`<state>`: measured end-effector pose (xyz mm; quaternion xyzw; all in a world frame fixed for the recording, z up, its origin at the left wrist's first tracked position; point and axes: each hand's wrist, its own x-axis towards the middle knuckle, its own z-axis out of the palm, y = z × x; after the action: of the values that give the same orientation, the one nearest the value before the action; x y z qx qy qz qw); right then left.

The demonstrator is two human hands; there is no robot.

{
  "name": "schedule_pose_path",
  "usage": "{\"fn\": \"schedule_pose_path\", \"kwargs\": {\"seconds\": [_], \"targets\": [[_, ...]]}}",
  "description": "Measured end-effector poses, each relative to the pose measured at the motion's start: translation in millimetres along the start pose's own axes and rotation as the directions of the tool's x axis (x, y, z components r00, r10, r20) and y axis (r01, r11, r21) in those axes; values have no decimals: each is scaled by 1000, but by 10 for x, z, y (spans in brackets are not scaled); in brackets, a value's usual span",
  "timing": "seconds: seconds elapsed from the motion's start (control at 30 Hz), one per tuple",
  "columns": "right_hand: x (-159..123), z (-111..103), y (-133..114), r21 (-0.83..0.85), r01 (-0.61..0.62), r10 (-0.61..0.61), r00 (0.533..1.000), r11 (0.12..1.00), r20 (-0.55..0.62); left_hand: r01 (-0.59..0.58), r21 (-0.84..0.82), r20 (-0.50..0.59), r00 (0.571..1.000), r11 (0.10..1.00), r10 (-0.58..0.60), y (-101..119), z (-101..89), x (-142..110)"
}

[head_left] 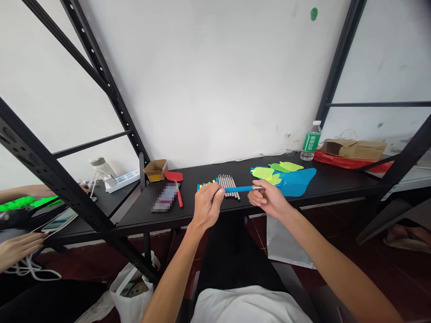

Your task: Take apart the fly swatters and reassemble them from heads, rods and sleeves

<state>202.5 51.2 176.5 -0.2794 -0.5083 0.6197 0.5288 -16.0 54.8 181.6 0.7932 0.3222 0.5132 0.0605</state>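
Note:
My left hand (208, 199) is closed round one end of a blue handle (235, 189), held level just above the table's front edge. At the other end, my right hand (267, 197) pinches a short silver metal rod (257, 187) that sticks out of this handle. Behind my hands lies a row of silver metal rods (228, 181). Several blue and yellow-green handle ends show just past my left hand, partly hidden by it. Right of the rods, a pile holds blue mesh fly swatter heads (303, 181) and yellow-green ones (262, 173).
On the black table (198, 168) are a red fly swatter (174, 176), a blurred phone (165, 197), a small cardboard box (156, 170), a water bottle (311, 142) and a larger carton (357, 148). Black shelf posts (111, 96) flank me. Another person's hand (23, 246) is at left.

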Motion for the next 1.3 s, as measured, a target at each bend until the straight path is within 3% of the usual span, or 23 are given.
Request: {"fn": "schedule_pose_path", "kwargs": {"seconds": [0.2,0.33,0.43,0.6,0.7,0.8,0.9,0.97,1.03,1.1,1.17,1.3], "targets": [[-56,81,-11,-236,205,-202,979,950,34,258,-296,-78,953,920,-292,-27,93,-3],[-104,110,-15,-420,312,-294,949,852,109,328,-468,-83,908,821,-410,-55,105,43],[-154,153,-36,-563,442,-390,894,698,219,375,-578,-66,864,725,-499,-82,100,86],[-178,201,-69,-696,650,-493,732,303,469,432,-712,-11,781,553,-624,-197,79,142],[-191,157,-128,-719,666,-480,706,199,521,415,-751,-84,711,513,-698,-366,-31,175],[-223,65,-225,-724,645,-493,726,247,479,365,-693,-294,644,622,-706,-574,-247,189],[-238,-34,-296,-743,556,-535,782,372,318,386,-470,-448,670,794,-591,-749,-482,153],[-223,-92,-307,-742,457,-530,832,489,164,478,-153,-505,714,865,-484,-845,-584,99],[-195,-140,-298,-728,313,-425,905,610,33,572,180,-489,758,800,-431,-936,-613,36],[-166,-177,-287,-727,143,-255,966,672,-46,606,394,-425,787,691,-448,-1024,-573,-23],[-141,-204,-282,-741,34,-137,987,671,-78,598,507,-336,801,621,-496,-1101,-490,-71],[-102,-238,-275,-752,29,-116,991,658,-63,562,635,-184,776,530,-603,-1193,-322,-125]]}}
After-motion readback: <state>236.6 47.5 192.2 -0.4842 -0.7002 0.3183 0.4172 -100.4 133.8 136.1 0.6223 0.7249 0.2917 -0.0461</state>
